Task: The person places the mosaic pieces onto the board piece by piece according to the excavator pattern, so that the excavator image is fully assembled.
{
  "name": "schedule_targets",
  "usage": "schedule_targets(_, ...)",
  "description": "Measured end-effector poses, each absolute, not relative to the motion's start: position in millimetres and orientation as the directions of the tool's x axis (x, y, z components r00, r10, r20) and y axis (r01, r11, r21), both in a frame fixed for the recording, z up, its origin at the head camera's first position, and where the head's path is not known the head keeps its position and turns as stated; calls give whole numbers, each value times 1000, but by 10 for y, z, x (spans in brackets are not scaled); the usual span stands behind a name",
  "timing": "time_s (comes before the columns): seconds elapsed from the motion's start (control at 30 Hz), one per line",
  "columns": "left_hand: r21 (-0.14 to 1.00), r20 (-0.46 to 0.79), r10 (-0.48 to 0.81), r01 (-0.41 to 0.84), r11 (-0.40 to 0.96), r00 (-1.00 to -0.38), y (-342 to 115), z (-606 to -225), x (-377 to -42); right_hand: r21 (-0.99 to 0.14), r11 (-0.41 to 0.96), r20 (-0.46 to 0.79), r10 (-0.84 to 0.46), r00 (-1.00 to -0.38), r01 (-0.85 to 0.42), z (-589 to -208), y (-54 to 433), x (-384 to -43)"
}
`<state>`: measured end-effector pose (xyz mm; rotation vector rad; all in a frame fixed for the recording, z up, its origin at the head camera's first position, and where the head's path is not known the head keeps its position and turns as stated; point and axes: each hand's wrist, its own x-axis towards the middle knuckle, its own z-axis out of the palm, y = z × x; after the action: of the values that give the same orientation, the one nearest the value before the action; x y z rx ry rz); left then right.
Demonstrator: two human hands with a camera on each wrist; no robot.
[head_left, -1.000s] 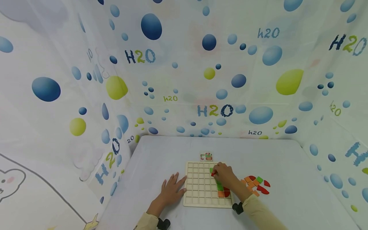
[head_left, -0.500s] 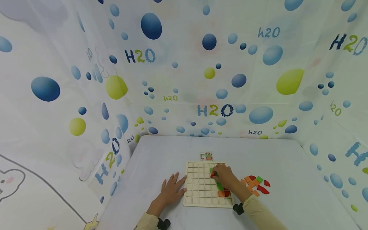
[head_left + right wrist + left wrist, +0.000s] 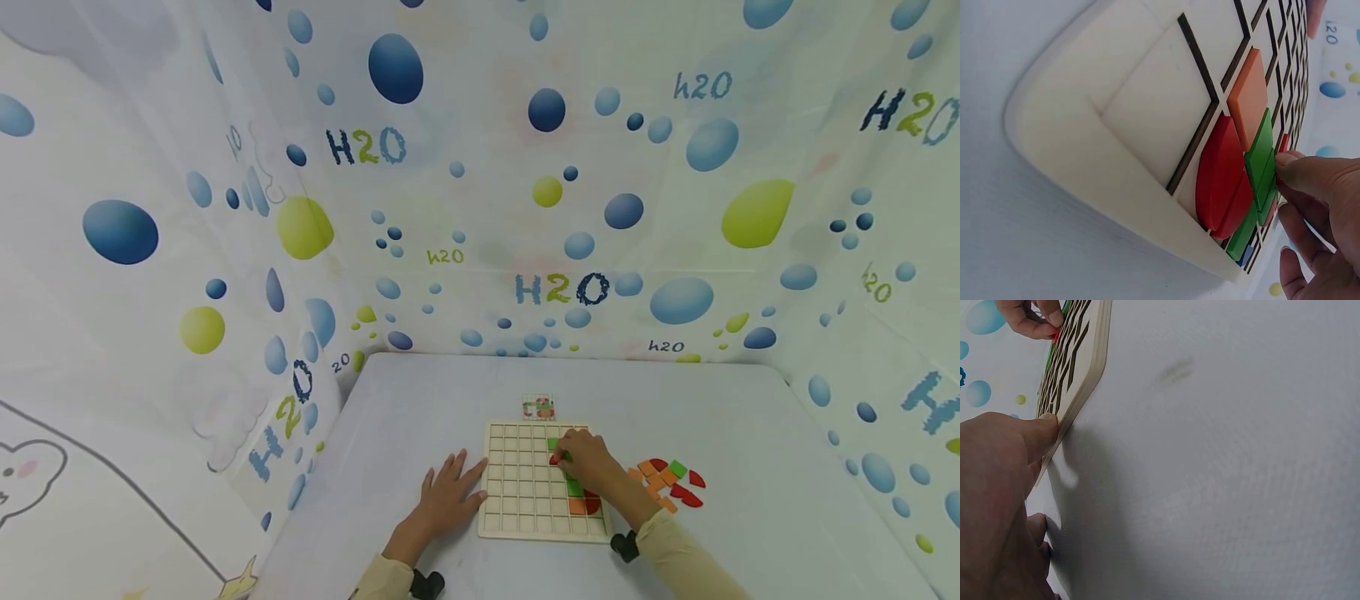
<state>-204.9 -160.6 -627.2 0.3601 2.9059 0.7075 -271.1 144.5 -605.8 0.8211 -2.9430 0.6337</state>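
A wooden grid board (image 3: 517, 483) lies on the table. My right hand (image 3: 588, 458) is over its right half, pinching a small red piece (image 3: 553, 459) between thumb and fingertips, at the board's surface. In the right wrist view, green pieces (image 3: 1261, 165), an orange piece (image 3: 1249, 97) and red rounded pieces (image 3: 1219, 178) sit in the grid beside that hand; a blue bit (image 3: 1245, 255) shows at the edge. My left hand (image 3: 448, 496) lies with fingers spread at the board's left side; its thumb touches the edge in the left wrist view.
Loose orange, red and green pieces (image 3: 663, 481) lie right of the board, beside the right forearm. A small pattern card (image 3: 538, 407) lies just behind the board. A printed curtain (image 3: 480, 208) surrounds the white table (image 3: 420, 392).
My right hand has shifted very slightly toward the near side with the red piece at its fingertips. The left hand and the board have stayed put.
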Motion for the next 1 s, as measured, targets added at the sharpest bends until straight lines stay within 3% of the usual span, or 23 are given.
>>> schedule_targets(0.17, 469, -47, 257, 205, 859, -965, -1603, -6346, -2051, -423, 773, 119, -470, -875, -473, -5997, 1519, -2705)
schedule_targets(0.37, 452, -46, 254, 207, 867, -966, -1613, -6397, -2066, -570, 775, 4, -329, -944, -273, -5928, 1771, -2729)
schedule_targets(0.5, 464, -41, 267, 218, 859, -963, -1625, -6366, -2064, -596, 784, -52, -256, -965, -176, -5889, 2024, -2689)
schedule_targets(0.77, 436, -40, 252, 210, 875, -967, -1616, -6419, -2082, -544, 836, -132, -164, -978, -67, -5832, 2510, -2469)
schedule_targets(1.0, 463, -47, 254, 204, 862, -966, -1593, -6319, -2056, -501, 864, -177, -166, -970, -56, -5883, 2625, -2357)
